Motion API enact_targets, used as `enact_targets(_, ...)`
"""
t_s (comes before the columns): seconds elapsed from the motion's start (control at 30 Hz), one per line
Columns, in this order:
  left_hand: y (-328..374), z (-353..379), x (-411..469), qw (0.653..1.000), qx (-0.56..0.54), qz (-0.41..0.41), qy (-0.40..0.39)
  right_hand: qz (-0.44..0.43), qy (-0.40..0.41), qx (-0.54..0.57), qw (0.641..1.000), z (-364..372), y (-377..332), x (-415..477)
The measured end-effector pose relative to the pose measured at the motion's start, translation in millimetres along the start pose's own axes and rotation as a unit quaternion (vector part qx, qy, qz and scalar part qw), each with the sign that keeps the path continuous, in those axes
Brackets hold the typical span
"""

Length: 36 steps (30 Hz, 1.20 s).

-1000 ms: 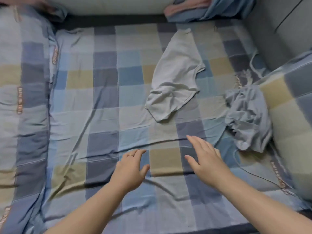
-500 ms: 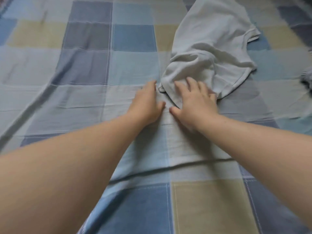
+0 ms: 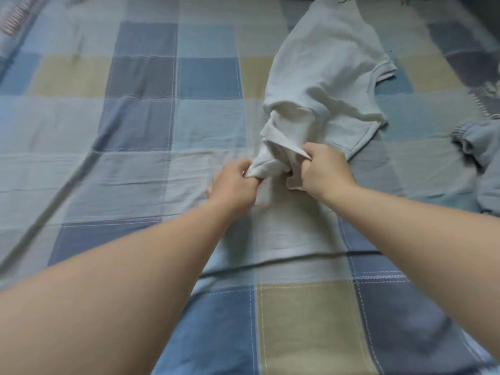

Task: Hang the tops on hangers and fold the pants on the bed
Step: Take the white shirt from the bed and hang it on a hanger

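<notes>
From the head view, both our arms reach out over the bed (image 3: pixel 135 117), with its sheet of blue, grey and tan squares. The white top (image 3: pixel 324 77) lies on it right of centre, running away from us toward the far edge, with a sleeve poking out to the right. Our left hand (image 3: pixel 235 182) has its fingers curled, pinching the near edge of the top. Our right hand (image 3: pixel 322 171), just beside it, has its fingers curled round a bunch of the same edge, and the cloth is gathered up between the two hands. A crumpled blue garment (image 3: pixel 484 152) sits at the right edge, apart from the top.
</notes>
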<state>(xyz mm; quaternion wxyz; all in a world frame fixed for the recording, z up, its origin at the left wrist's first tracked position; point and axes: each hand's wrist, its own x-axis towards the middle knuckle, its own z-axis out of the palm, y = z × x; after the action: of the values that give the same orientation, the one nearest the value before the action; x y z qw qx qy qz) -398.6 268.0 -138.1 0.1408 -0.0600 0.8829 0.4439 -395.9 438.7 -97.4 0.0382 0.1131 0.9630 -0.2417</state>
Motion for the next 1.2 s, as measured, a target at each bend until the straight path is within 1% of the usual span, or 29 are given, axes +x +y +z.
enact_targets(0.07, 13.3, -19.7, -35.3, 0.999, -0.048, 0.0, -0.011, 0.01, -0.012, 0.008, 1.0, -27.2, -5.8, -19.8)
enact_targets(0.23, 73.5, -78.6, -126.9, 0.994, -0.073, 0.049, -0.058, 0.044, -0.041, 0.029, 0.998, -114.9, -22.9, -84.4)
enact_targets(0.3, 105.9, -104.6, -168.3, 0.994, -0.077, 0.051, -0.062, 0.06, -0.054, 0.044, 0.996, -155.4, -33.4, -113.9)
enact_targets(0.37, 142.6, -132.5, -210.7, 0.994, -0.082, 0.053, -0.057, 0.105, -0.059, 0.115, 0.986, -197.7, -47.0, -142.6)
enact_targets(0.47, 204.1, -172.2, -274.0, 0.992, -0.078, 0.072, -0.063, 0.195, -0.057, 0.266, 0.942, -263.5, -69.6, -184.2)
enact_targets(0.53, 242.7, -193.5, -313.7, 0.992, -0.09, 0.056, -0.067, 0.218, -0.042, 0.342, 0.913, -305.2, -81.5, -214.5)
enact_targets(0.57, 260.4, -202.5, -331.2, 0.992, -0.102, 0.047, -0.066, 0.213, -0.034, 0.364, 0.906, -325.1, -86.5, -232.1)
enact_targets(0.6, 278.7, -210.7, -346.8, 0.991, -0.113, 0.035, -0.064, 0.197, -0.028, 0.37, 0.907, -343.6, -91.2, -250.4)
enact_targets(0.7, 329.1, -231.3, -383.1, 0.988, -0.143, 0.007, -0.065, 0.132, -0.021, 0.343, 0.93, -388.7, -104.9, -313.3)
enact_targets(0.73, 346.7, -237.2, -392.2, 0.987, -0.146, 0.004, -0.067, 0.111, -0.017, 0.344, 0.932, -401.1, -109.5, -334.6)
enact_targets(0.8, 377.0, -245.4, -407.2, 0.984, -0.162, 0.004, -0.075, 0.085, -0.013, 0.368, 0.926, -418.9, -116.5, -370.1)
enact_targets(0.87, 402.4, -247.9, -420.3, 0.978, -0.189, 0.011, -0.088, 0.069, -0.038, 0.395, 0.915, -429.3, -119.9, -397.8)
enact_targets(0.93, 421.9, -245.7, -434.3, 0.972, -0.211, 0.018, -0.103, 0.042, -0.078, 0.398, 0.913, -433.6, -117.9, -417.0)
enact_targets(1.0, 438.6, -242.5, -448.6, 0.963, -0.241, 0.028, -0.114, 0.018, -0.11, 0.384, 0.917, -435.6, -114.5, -429.3)
enact_targets(1.1, 457.9, -241.0, -466.6, 0.952, -0.28, 0.048, -0.111, 0.019, -0.109, 0.365, 0.924, -439.4, -113.1, -433.2)
enact_targets(1.2, 470.6, -242.8, -480.2, 0.944, -0.313, 0.062, -0.087, 0.032, -0.14, 0.275, 0.951, -436.8, -104.8, -428.3)
